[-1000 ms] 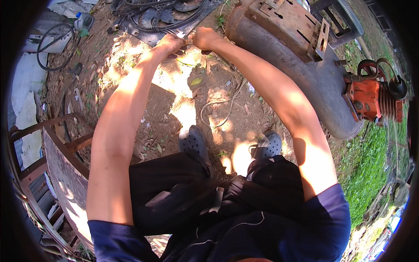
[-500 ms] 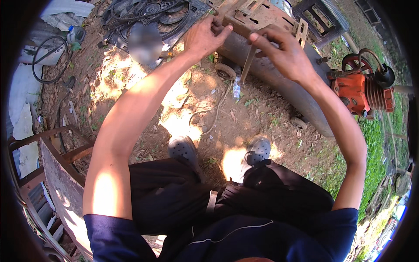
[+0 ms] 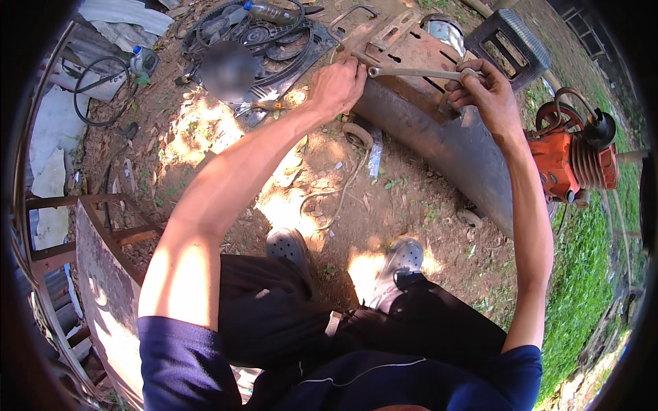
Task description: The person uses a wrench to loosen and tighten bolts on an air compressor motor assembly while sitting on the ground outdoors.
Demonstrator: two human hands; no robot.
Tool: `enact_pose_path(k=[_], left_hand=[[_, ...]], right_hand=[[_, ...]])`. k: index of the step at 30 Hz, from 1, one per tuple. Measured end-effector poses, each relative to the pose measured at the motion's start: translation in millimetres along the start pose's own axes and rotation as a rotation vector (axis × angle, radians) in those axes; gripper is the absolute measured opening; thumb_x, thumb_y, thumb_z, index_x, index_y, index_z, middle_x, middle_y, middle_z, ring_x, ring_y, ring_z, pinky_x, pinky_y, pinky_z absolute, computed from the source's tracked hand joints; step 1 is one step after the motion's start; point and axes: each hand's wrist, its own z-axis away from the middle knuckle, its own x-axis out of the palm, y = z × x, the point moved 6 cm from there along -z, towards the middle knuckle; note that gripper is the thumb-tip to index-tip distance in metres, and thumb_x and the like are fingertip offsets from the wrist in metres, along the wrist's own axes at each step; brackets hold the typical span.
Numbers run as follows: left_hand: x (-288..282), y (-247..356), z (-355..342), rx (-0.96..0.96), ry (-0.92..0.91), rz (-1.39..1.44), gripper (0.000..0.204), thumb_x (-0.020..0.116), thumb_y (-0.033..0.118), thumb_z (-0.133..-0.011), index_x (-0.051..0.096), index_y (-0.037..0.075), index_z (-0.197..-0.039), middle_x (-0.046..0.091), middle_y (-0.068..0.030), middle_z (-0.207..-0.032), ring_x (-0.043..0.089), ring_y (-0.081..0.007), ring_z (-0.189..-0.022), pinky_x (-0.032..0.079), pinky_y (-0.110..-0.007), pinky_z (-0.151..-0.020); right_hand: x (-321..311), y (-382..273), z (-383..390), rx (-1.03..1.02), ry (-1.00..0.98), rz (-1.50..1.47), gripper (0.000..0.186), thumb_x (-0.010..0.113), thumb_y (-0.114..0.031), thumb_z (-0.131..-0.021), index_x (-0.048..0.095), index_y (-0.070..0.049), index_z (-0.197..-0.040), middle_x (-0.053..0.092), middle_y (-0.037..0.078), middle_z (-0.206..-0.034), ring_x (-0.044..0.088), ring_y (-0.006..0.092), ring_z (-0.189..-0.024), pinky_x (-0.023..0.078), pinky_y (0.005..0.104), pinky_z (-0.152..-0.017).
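Observation:
Near the left end of a rusty slotted metal plate (image 3: 401,49) on top of a dark cylindrical tank (image 3: 432,140), my left hand (image 3: 338,88) has its fingers curled against the edge. Whatever lies under those fingertips is hidden. My right hand (image 3: 492,96) grips one end of a long wrench (image 3: 419,72) between thumb and fingers. The wrench lies almost level along the plate's near side. Its ring end is close to my left fingertips; I cannot tell whether it sits on a bolt.
An orange compressor pump (image 3: 572,164) stands at the right. Beyond the plate are a can (image 3: 444,31) and a black plastic stool (image 3: 510,48). Black fan-shroud-like parts (image 3: 274,41) lie at the upper left. A rusty frame (image 3: 55,257) stands at the left.
The wrench has swung from pointing down toward the ground to lying across the plate's edge. My right hand has moved right; my left hand stays by the plate's left end.

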Motion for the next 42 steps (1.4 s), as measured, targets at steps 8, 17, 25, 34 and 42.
enact_pose_path(k=[8,17,25,34,42], left_hand=[[3,-11,3,-0.118,-0.065,0.216,0.039,0.047,0.035,-0.097,0.061,-0.001,-0.093,0.064,-0.0267,-0.086,0.062,-0.0459,-0.075,0.049,-0.052,-0.071],[33,-45,19,-0.645,-0.145,1.133,0.026,0.05,0.021,-0.1,0.059,-0.003,-0.105,0.067,-0.012,-0.09,0.067,-0.0178,-0.074,0.055,-0.029,-0.063],[26,-35,18,-0.566,-0.136,1.242,0.027,0.058,0.016,-0.095,0.056,-0.005,-0.112,0.069,-0.016,-0.098,0.067,-0.0176,-0.078,0.057,-0.028,-0.068],[27,-40,19,-0.523,-0.079,1.233,0.025,0.065,0.013,-0.093,0.062,-0.006,-0.109,0.07,-0.0143,-0.099,0.067,-0.0157,-0.08,0.058,-0.027,-0.071],[28,-46,15,-0.487,-0.094,1.21,0.026,0.066,0.013,-0.091,0.064,-0.004,-0.11,0.07,-0.0128,-0.097,0.067,-0.0139,-0.077,0.057,-0.026,-0.07]], right_hand=[[-5,-3,5,-0.162,-0.036,0.209,0.02,0.052,-0.015,-0.099,0.055,0.002,-0.11,0.067,0.01,-0.089,0.066,0.0117,-0.078,0.053,0.0253,-0.068],[14,-2,11,-0.372,0.117,0.426,0.02,0.053,-0.019,-0.099,0.057,-0.003,-0.111,0.068,0.009,-0.089,0.066,0.0145,-0.081,0.049,0.0294,-0.071],[25,3,10,-0.355,0.259,0.38,0.019,0.056,-0.019,-0.097,0.057,-0.003,-0.109,0.069,0.014,-0.085,0.066,0.0192,-0.075,0.049,0.0322,-0.068],[32,0,17,-0.412,0.331,0.616,0.018,0.059,-0.018,-0.092,0.06,-0.003,-0.103,0.066,0.014,-0.09,0.06,0.0314,-0.088,0.044,0.0408,-0.083],[28,0,10,-0.366,0.295,0.491,0.018,0.06,-0.018,-0.092,0.061,-0.003,-0.101,0.064,0.011,-0.084,0.059,0.0227,-0.077,0.045,0.0338,-0.072]])
